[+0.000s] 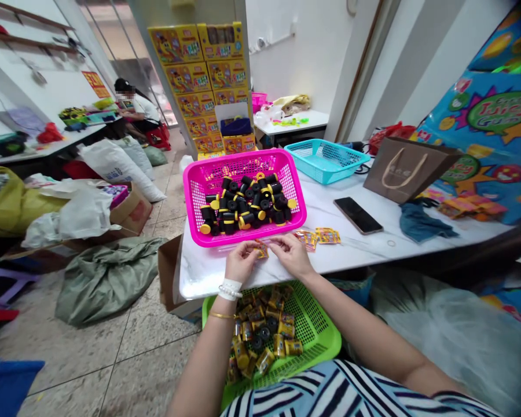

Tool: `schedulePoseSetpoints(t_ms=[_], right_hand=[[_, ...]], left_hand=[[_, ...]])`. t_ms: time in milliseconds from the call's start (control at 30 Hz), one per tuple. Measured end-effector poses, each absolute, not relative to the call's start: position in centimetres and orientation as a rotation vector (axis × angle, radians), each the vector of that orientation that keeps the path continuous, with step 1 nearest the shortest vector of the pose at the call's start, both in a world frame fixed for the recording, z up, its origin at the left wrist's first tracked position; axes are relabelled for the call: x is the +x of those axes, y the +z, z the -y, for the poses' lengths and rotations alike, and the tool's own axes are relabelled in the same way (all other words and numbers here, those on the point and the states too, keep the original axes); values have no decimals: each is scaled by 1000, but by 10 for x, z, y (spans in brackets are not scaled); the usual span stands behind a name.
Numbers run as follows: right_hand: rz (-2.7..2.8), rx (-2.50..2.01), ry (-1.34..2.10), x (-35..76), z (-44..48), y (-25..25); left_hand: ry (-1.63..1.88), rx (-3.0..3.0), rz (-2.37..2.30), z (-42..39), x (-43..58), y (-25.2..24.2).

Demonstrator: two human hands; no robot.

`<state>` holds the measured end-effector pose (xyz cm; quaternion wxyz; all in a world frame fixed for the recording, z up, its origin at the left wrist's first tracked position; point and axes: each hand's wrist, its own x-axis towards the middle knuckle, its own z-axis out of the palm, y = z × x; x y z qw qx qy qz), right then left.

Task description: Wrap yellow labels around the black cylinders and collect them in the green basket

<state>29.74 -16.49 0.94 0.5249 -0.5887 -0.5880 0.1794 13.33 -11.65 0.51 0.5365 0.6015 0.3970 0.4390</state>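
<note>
left hand [243, 260] and right hand [292, 256] pinching a small orange packet [261, 250] between their fingertips, low over the marble counter [356, 252], just before a pink basket [238, 155] of black-and-yellow canisters [245, 202].

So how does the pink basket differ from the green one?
The pink basket sits on the marble-topped table; the green basket sits lower, against the person's striped clothing. The pink one holds black cylinders with yellow parts; the green one, mostly gold-wrapped rolls. Both are plastic mesh.
</note>
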Motion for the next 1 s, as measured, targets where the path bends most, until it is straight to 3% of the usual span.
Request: schedulePoseSetpoints(t_ms=[267,533,833,1000], right_hand=[[1696,-1356,633,314,153,23],[1700,-1360,575,317,164,9],[1755,-1264,232,318,175,27],[1834,-1263,332,303,175,41]], left_hand=[[986,1726,-968,131,132,11],[1144,1841,-1231,134,140,8],[1398,1976,-1236,146,145,12],[1477,1984,-1238,167,139,35]])
